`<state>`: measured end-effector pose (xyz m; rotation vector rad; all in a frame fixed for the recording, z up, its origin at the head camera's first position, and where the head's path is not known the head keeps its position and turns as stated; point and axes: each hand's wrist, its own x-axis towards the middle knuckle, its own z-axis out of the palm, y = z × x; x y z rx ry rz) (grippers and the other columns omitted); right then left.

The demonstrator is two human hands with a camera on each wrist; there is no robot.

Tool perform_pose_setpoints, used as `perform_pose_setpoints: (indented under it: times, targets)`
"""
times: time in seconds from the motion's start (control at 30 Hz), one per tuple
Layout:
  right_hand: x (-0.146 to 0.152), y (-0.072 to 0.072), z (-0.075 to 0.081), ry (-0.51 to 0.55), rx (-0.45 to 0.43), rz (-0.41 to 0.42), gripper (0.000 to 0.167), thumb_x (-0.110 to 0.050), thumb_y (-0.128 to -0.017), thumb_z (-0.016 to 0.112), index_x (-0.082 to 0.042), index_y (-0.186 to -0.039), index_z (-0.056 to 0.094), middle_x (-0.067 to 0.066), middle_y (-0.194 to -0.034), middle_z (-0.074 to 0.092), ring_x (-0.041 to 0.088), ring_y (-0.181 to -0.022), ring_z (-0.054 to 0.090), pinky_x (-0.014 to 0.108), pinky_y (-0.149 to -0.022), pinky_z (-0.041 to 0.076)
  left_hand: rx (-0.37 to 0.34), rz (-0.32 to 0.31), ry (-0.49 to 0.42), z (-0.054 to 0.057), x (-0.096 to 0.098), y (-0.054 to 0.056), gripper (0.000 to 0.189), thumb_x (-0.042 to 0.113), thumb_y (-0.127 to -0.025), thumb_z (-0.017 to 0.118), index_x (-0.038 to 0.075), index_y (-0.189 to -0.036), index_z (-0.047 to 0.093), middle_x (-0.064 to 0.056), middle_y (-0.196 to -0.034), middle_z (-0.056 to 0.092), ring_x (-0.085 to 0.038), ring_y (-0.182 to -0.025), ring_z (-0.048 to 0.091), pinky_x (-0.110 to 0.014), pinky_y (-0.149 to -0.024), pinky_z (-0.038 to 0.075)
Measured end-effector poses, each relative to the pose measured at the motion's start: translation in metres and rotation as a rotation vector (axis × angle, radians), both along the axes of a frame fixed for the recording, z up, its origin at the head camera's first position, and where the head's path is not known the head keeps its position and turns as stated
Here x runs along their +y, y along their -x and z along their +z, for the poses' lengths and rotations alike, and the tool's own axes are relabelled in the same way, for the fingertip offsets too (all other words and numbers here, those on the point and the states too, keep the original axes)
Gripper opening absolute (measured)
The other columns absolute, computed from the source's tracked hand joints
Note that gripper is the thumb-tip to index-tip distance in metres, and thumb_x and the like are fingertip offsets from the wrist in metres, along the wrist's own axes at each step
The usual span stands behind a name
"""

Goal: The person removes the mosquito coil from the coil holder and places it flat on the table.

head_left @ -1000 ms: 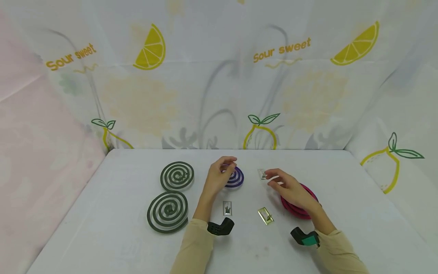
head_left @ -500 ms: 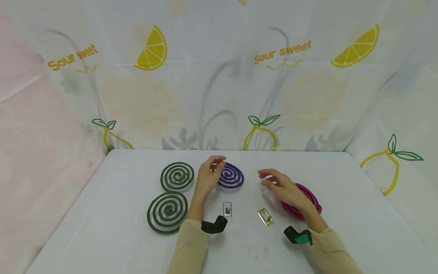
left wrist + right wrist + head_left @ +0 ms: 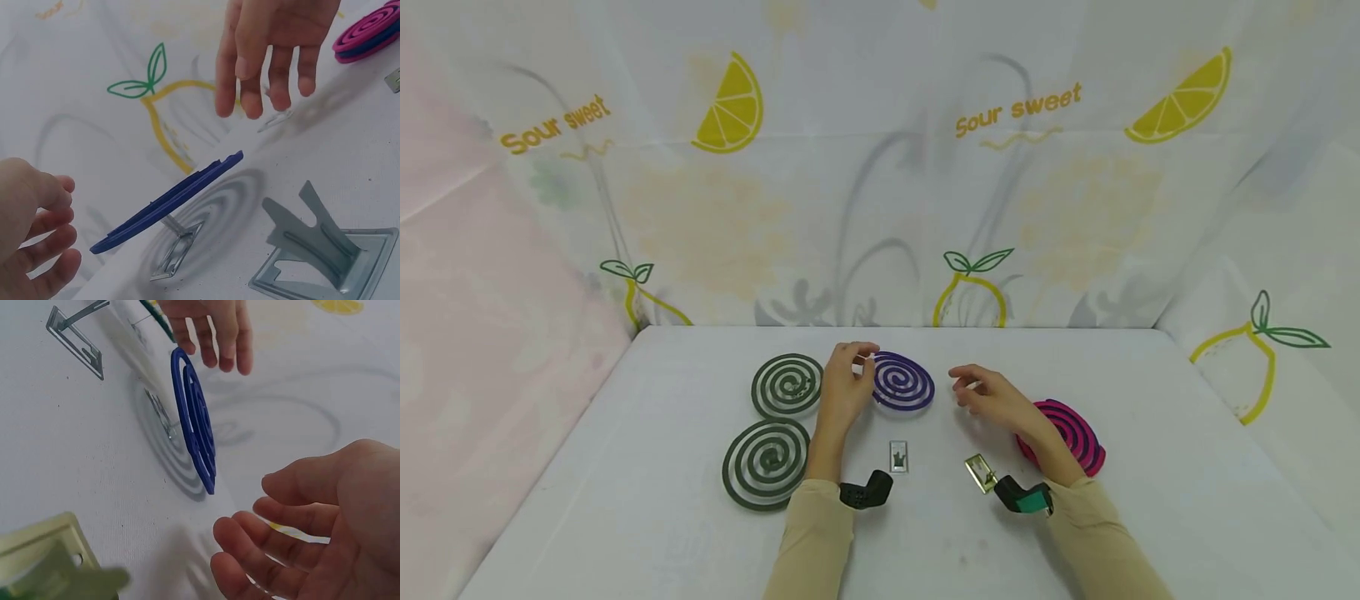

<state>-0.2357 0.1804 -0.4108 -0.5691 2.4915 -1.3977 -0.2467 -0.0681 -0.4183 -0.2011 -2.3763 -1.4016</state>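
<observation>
A purple-blue mosquito coil (image 3: 897, 381) is perched level on a small metal stand (image 3: 182, 234), raised above the table with its ringed shadow below. To its left is my left hand (image 3: 844, 392), fingers loosely bent and holding nothing; the left wrist view shows a gap between its fingertips and the coil (image 3: 165, 205). On the coil's other side hovers my right hand (image 3: 1000, 404), also holding nothing, fingers relaxed. A silver stand (image 3: 898, 458) with an upright forked tongue lies in front of the coil. Near my right wrist lies a gold stand (image 3: 976, 470).
Two dark green coils (image 3: 771, 459) lie at the left, one behind the other. Under my right forearm is a stack of pink and navy coils (image 3: 1078, 433). Another silver stand (image 3: 275, 120) lies beyond my right hand. A lemon-print cloth (image 3: 880, 208) hangs behind the table.
My left hand has drawn left, away from the purple-blue coil, uncovering more of it. My right hand has shifted left, revealing more of the pink and navy stack.
</observation>
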Motion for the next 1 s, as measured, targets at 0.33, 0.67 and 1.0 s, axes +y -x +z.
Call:
perform_pose_setpoints:
  times: [0.33,0.67,1.0]
  targets:
    - [-0.016,0.011,-0.005,-0.075,-0.135,-0.087,0.043,-0.014,-0.096,0.049,0.006,-0.134,0.044,0.022,-0.112,0.057,0.020,-0.086,0.062,0.029,-0.069,0.052,-0.091,-0.016,-0.015,-0.006,0.000,0.000,0.032,0.004,-0.087,0.058,0.005,-0.119,0.062,-0.017,-0.112,0.057,-0.030,-0.101,0.058,-0.038,-0.081,0.050]
    - [-0.029,0.014,-0.005,-0.076,-0.174,-0.105,0.047,-0.014,-0.095,0.049,0.006,-0.136,0.041,0.021,-0.112,0.056,0.017,-0.080,0.059,0.028,-0.068,0.051,-0.213,-0.053,0.020,-0.009,-0.002,-0.002,0.042,0.011,-0.090,0.057,0.001,-0.131,0.053,-0.021,-0.122,0.057,-0.034,-0.109,0.061,-0.044,-0.091,0.049]
    - [-0.035,0.013,-0.007,-0.077,-0.180,-0.134,0.046,-0.014,-0.094,0.051,0.007,-0.135,0.043,0.019,-0.114,0.055,0.014,-0.069,0.054,0.025,-0.062,0.048,-0.326,-0.028,-0.038,-0.012,-0.005,0.001,0.037,0.015,-0.092,0.055,0.002,-0.127,0.057,-0.022,-0.114,0.065,-0.034,-0.102,0.065,-0.042,-0.086,0.053]
